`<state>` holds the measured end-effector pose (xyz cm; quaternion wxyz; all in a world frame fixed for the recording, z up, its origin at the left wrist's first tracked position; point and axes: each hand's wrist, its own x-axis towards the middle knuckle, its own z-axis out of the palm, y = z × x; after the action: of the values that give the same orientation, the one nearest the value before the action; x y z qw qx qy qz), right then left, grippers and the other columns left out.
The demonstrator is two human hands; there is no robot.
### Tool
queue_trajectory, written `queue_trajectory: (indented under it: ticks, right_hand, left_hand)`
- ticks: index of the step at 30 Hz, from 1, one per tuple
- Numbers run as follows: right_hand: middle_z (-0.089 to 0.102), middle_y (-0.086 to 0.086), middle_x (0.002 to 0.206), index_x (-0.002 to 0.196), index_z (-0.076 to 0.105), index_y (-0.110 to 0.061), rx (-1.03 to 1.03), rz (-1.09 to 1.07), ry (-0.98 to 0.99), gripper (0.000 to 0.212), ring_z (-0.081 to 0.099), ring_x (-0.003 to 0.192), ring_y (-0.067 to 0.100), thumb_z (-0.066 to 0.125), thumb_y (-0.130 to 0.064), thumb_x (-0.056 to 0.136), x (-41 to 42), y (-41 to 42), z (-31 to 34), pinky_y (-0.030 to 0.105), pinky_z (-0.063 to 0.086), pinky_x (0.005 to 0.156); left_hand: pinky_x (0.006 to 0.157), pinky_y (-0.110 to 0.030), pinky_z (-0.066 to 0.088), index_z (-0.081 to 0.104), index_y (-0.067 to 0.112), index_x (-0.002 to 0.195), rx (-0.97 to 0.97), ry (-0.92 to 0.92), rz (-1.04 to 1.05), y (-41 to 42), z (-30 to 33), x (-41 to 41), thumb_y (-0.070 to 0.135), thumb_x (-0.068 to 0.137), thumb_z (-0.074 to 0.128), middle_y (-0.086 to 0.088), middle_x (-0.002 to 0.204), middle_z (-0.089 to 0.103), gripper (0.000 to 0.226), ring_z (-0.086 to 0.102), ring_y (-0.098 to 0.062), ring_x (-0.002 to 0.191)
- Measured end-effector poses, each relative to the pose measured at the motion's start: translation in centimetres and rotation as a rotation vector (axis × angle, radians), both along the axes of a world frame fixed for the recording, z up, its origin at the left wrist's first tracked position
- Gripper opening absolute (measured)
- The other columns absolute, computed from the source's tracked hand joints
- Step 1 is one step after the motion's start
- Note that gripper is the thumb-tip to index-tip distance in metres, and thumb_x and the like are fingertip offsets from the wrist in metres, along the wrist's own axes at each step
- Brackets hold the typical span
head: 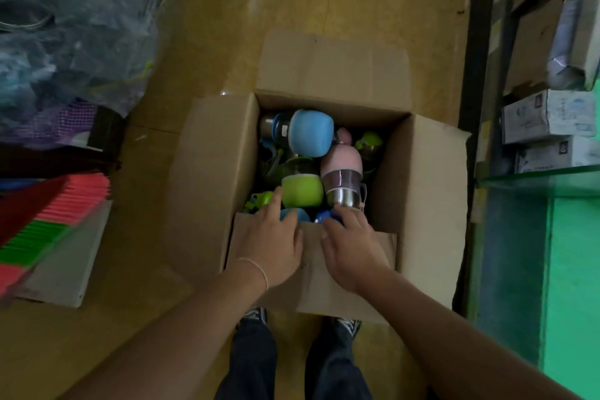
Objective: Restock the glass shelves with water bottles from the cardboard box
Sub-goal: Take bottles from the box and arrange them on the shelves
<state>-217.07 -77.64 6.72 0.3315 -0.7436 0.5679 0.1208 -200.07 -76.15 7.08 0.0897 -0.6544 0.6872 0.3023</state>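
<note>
An open cardboard box (211, 172) stands on the floor at my feet, filled with several water bottles lying jumbled. On top are a light-blue bottle (308, 133), a pink bottle with a steel base (342, 172) and a green bottle (302, 190). My left hand (272, 237) reaches over the near flap, its fingers stretched out and touching the green bottle, above a light-blue bottle (293, 214). My right hand (352, 243) reaches in beside it, fingers curled over a dark-blue bottle (324, 216) just below the pink bottle's steel base. The glass shelf (535, 180) juts in at the right.
White cartons (548, 114) and brown boxes sit behind a dark upright post (480, 42) on the right. A large plastic sack of goods (71, 26) and a stack of red and green folders (48, 214) crowd the left. My feet (256, 315) stand against the box.
</note>
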Motion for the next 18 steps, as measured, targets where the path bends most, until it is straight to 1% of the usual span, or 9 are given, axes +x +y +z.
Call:
queue_trajectory:
  ticks: [2,3,5,6,9,12,15,17,18]
  right_hand:
    - [0.055,0.010,0.132,0.114,0.066,-0.014,-0.042,-0.013,0.008,0.059,0.047,0.119,0.031,0.020,-0.045,0.092,0.2,-0.3,0.8,0.043,0.044,0.098]
    - [0.059,0.009,0.125,0.108,0.067,-0.014,-0.064,-0.021,0.018,0.055,0.052,0.112,0.031,0.023,-0.043,0.095,0.4,-0.6,1.6,0.041,0.046,0.093]
    - [0.064,0.010,0.109,0.099,0.067,-0.012,-0.058,-0.045,0.009,0.043,0.059,0.099,0.032,0.033,-0.038,0.100,0.9,-1.4,3.6,0.037,0.048,0.080]
    - [0.065,0.012,0.106,0.099,0.066,-0.011,-0.031,-0.037,0.009,0.040,0.061,0.096,0.033,0.035,-0.036,0.102,1.1,-1.7,4.6,0.036,0.048,0.077]
    - [0.063,0.018,0.107,0.101,0.061,-0.006,0.178,0.067,0.058,0.037,0.060,0.101,0.036,0.030,-0.026,0.105,1.8,-2.0,8.1,0.038,0.048,0.081]
    - [0.062,0.020,0.114,0.093,0.056,-0.005,0.400,0.096,0.083,0.030,0.057,0.104,0.033,0.031,-0.018,0.104,2.5,-1.2,10.3,0.037,0.044,0.084]
    - [0.062,0.016,0.117,0.101,0.063,-0.005,0.553,0.266,0.141,0.038,0.055,0.108,0.030,0.035,-0.030,0.100,2.7,0.8,10.0,0.037,0.045,0.090]
    - [0.061,0.011,0.122,0.104,0.063,-0.014,0.590,0.273,0.157,0.040,0.055,0.110,0.029,0.036,-0.041,0.093,2.6,2.8,9.1,0.038,0.043,0.093]
    - [0.060,0.010,0.124,0.109,0.063,-0.016,0.594,0.264,0.160,0.039,0.055,0.113,0.029,0.037,-0.040,0.093,2.5,3.7,8.6,0.037,0.042,0.092]
  left_hand:
    - [0.090,-0.043,0.046,0.061,0.013,0.114,-0.107,0.007,-0.012,0.8,0.3,0.0,0.036,0.094,0.038,-0.022,0.141,0.040,0.038,0.052,-0.035,0.109]
    - [0.083,-0.041,0.047,0.063,0.014,0.100,-0.159,0.013,-0.006,0.6,0.7,0.1,0.037,0.093,0.037,-0.019,0.126,0.052,0.036,0.055,-0.034,0.099]
    - [0.070,-0.036,0.042,0.061,0.015,0.082,-0.189,0.013,0.009,0.0,2.4,0.1,0.036,0.093,0.035,-0.012,0.094,0.058,0.035,0.056,-0.030,0.085]
    - [0.067,-0.034,0.037,0.061,0.016,0.079,-0.184,0.008,0.011,-0.4,3.4,0.1,0.035,0.093,0.037,-0.011,0.087,0.058,0.034,0.056,-0.030,0.083]
    - [0.062,-0.030,0.033,0.051,0.017,0.072,-0.044,-0.010,0.016,-0.9,6.1,-0.1,0.034,0.095,0.041,-0.011,0.083,0.060,0.030,0.055,-0.029,0.078]
    - [0.061,-0.029,0.034,0.043,0.016,0.071,0.231,-0.014,-0.003,-0.5,8.1,-0.4,0.036,0.094,0.043,-0.004,0.069,0.045,0.031,0.047,-0.024,0.072]
    - [0.058,-0.028,0.034,0.043,0.014,0.063,0.421,0.015,-0.043,1.3,8.4,-0.2,0.036,0.090,0.049,-0.002,0.063,0.042,0.036,0.047,-0.020,0.065]
    - [0.056,-0.029,0.033,0.045,0.016,0.062,0.468,0.072,-0.026,2.8,7.9,-0.1,0.035,0.089,0.050,-0.003,0.063,0.046,0.034,0.047,-0.020,0.062]
    - [0.057,-0.029,0.034,0.047,0.014,0.065,0.461,0.101,0.004,3.4,7.6,0.1,0.033,0.090,0.050,-0.005,0.067,0.050,0.031,0.048,-0.022,0.064]
